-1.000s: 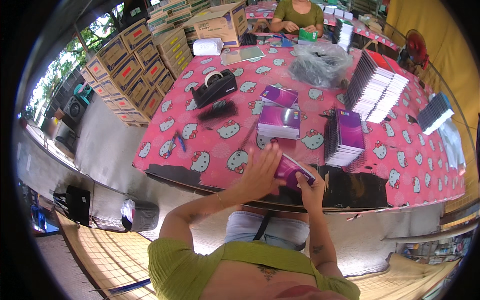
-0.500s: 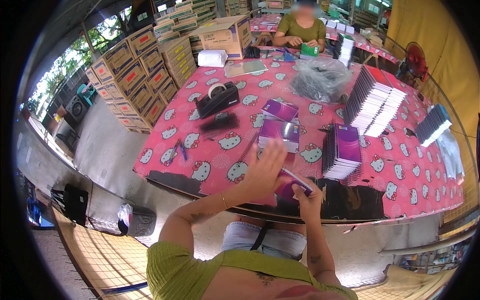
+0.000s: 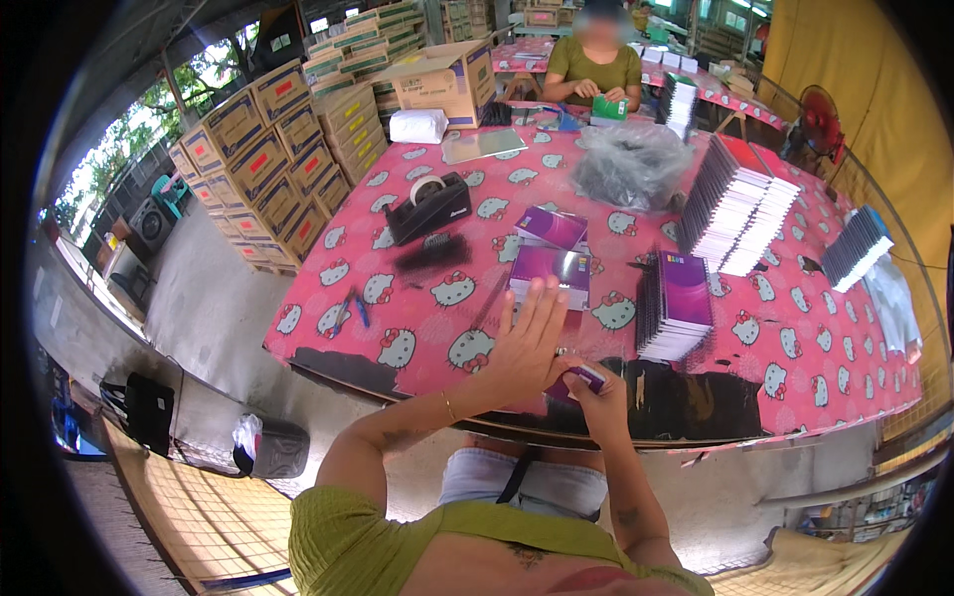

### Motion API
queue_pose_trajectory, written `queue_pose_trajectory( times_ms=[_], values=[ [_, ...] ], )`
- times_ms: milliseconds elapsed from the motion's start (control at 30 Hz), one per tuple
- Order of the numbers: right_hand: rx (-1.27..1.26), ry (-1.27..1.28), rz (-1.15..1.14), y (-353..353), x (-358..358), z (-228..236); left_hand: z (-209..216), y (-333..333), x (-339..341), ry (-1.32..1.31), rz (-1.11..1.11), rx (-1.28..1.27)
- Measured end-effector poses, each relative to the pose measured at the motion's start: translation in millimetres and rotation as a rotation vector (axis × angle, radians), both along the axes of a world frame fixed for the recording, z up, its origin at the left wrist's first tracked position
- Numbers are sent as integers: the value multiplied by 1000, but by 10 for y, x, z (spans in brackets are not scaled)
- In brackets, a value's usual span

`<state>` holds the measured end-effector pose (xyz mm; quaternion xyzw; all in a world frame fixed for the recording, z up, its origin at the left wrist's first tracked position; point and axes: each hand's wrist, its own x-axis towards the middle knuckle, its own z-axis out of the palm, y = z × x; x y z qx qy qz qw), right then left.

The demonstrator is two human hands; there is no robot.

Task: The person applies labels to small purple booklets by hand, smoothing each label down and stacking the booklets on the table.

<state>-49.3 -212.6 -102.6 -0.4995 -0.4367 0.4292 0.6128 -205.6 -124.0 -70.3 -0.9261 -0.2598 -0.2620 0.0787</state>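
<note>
Right hand (image 3: pixel 604 401) clamped, thumb on top, on one end of a small purple notebook (image 3: pixel 589 376) at the near edge of the bench (image 3: pixel 429 324); whether the notebook touches the surface, cannot tell. Left hand (image 3: pixel 529 343) flat, fingers extended, nothing gripped, over the notebook's other end and hiding most of it. Handling (judged): light, flexible; glossy cover likely slippery, corners liable to crease. Best hold: pinch across the thickness at an edge. To the right: purple notebook stack (image 3: pixel 685 293), dark coils along its left side.
</note>
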Motion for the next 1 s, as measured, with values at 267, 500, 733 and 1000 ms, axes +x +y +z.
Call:
queue_pose_trajectory(
  times_ms=[267, 500, 733, 1000],
  values=[
    [29, -111, 41, 27, 246, -385, -90, -6, -34, -80, -130, -135],
    [24, -102, 123, 5, 216, -349, -214, 191, -48, -95, -243, -130],
    [8, -187, 82, -4, 209, -405, -120, 162, -24, -109, -298, -182],
    [79, -210, 41, -19, 62, -279, -182, 231, -99, 21, -279, -222]
  ],
)
